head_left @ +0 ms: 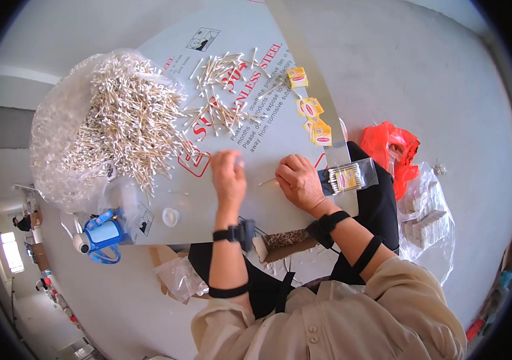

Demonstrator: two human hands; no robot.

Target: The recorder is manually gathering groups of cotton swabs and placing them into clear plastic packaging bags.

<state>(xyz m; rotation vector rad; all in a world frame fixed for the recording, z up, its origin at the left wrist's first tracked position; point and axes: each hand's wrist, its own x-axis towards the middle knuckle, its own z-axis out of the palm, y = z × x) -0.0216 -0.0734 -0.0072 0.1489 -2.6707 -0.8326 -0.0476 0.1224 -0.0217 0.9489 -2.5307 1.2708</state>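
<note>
My left hand (229, 178) hovers over the table with its fingers curled together. Whatever it may hold is too blurred to make out. Close by on the right, my right hand (300, 181) has its fingers bent in, with a cotton swab (266, 182) sticking out from the fingertips toward the left hand. Beside the right wrist, a clear packet of cotton swabs with a yellow card (346, 179) lies at the table edge. Loose cotton swabs (223, 114) are scattered beyond both hands. A big heap of cotton swabs (130, 114) spills from a clear plastic bag (52, 144) at the left.
Small yellow cards (319, 131) lie along the right edge of the film-covered table (208, 207). A blue bottle (103, 233) and a white round piece (171, 217) are near left. An open carton (286, 245) sits below the near edge. Red (391, 150) and clear bags (427, 219) rest at right.
</note>
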